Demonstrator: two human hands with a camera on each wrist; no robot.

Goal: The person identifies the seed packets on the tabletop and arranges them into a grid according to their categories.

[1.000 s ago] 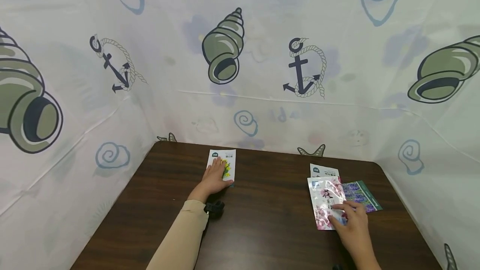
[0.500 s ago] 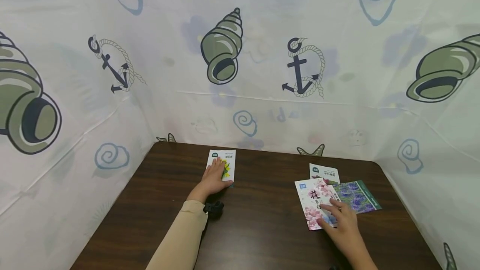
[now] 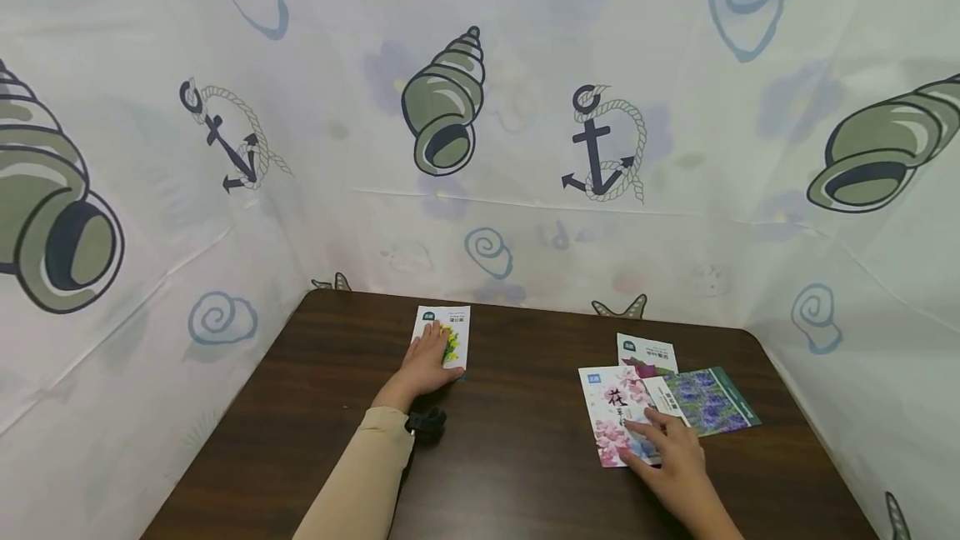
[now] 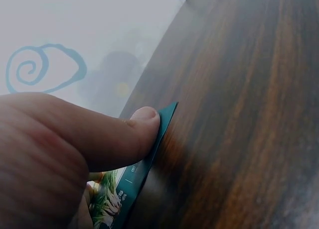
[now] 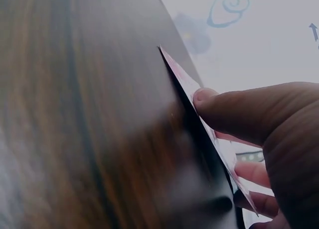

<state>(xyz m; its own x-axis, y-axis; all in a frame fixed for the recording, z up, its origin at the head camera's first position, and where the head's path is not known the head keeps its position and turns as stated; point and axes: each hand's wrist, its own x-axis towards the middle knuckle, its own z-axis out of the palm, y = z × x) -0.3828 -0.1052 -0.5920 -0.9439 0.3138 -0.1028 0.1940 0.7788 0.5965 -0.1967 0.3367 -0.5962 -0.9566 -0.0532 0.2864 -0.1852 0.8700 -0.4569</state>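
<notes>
Brown wooden table (image 3: 517, 448): far edge crosses mid-frame, printed cloth (image 3: 547, 265) rising behind; open wood between the hands.
Left hand (image 3: 423, 367): fingers extended, laid flat on the yellow-flowered packet (image 3: 455, 338), left of centre.
Right hand (image 3: 678, 458): fingers apart, touching the pink packet (image 3: 611, 417), lower right (edge shadowed below).
Obstruction: pink packet overlaps purple packet (image 3: 712, 402) and magenta-flowered packet (image 3: 647, 352).
</notes>
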